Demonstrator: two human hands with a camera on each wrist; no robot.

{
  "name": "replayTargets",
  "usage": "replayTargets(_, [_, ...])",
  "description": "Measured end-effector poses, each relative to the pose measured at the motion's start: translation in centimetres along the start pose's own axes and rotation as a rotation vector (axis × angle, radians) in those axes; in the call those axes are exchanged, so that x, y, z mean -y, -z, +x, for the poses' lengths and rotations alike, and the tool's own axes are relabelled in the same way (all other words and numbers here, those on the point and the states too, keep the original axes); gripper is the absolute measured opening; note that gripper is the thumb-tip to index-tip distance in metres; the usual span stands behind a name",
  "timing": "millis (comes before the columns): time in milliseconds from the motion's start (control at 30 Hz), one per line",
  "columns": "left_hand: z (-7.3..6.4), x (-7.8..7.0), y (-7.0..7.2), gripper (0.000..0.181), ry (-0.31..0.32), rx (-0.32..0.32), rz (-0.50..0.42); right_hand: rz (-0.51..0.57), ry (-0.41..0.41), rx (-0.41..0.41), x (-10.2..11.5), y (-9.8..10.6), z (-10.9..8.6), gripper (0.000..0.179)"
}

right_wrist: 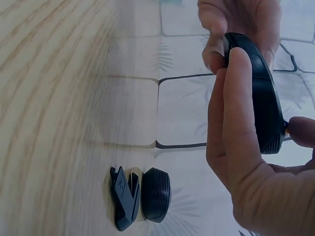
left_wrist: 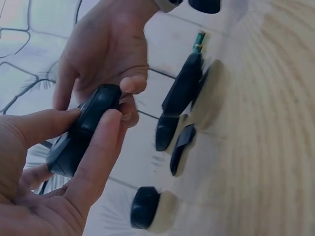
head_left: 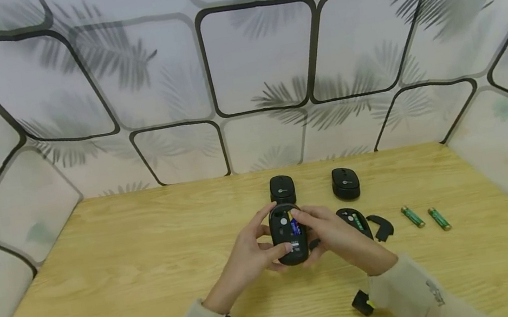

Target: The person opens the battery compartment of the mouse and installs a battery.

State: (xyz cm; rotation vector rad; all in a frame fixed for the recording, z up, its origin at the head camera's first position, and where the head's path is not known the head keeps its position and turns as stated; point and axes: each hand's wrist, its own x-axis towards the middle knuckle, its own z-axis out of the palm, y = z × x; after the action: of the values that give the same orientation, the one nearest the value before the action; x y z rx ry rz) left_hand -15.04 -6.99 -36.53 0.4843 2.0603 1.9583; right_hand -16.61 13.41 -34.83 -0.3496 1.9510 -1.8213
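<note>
A black computer mouse (head_left: 292, 254) is held underside up between both hands. In its uncovered battery bay lies a blue battery (head_left: 296, 227). My left hand (head_left: 249, 247) grips the mouse from the left, its thumb across the underside and its fingers at the edge and below. On the other side my right hand (head_left: 333, 229) has its thumb at the battery's far end, while its fingers support the mouse (right_wrist: 263, 98) from behind in the right wrist view. A small dark piece (head_left: 315, 243) shows partly beside the right hand, which hides the rest.
A second mouse (head_left: 362, 225) lies underside up beyond the right wrist, with a green battery (head_left: 357, 221) inside. Near it is a black battery cover (head_left: 382, 228). Two green batteries (head_left: 413, 217) lie farther right. Two more mice (head_left: 282, 187) stand upright at the table's back.
</note>
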Motion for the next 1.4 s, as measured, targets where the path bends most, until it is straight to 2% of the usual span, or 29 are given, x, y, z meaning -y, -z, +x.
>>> replayTargets(100, [-0.09,0.05,0.06,0.082,0.022,0.026,-0.032,0.012,0.004,-0.002,0.01,-0.1,-0.11,0.053])
replayTargets(333, [-0.45,-0.45,0.13,0.08,0.005,0.035,-0.027,0.016,0.02,-0.01,0.3,-0.47,-0.49,0.053])
replayTargets(633, [-0.66,-0.47,0.15,0.078,-0.076,0.019,0.065,0.008,0.045,-0.02,0.1,-0.92,-0.19,0.045])
replayTargets(867, [-0.67,-0.45,0.15,0.078,-0.043,0.015,0.052,0.03,0.008,-0.005,0.05,-0.84,-0.37,0.044])
replayTargets(1167, [-0.86,-0.38,0.03,0.079,-0.026,0.01,0.049,-0.026,0.023,-0.016,-0.26,-0.93,-0.33,0.039])
replayTargets(1400, [-0.86,-0.33,-0.06,0.079,-0.037,0.002,0.056,-0.033,0.03,-0.004,-0.4,-1.0,-0.2,0.038])
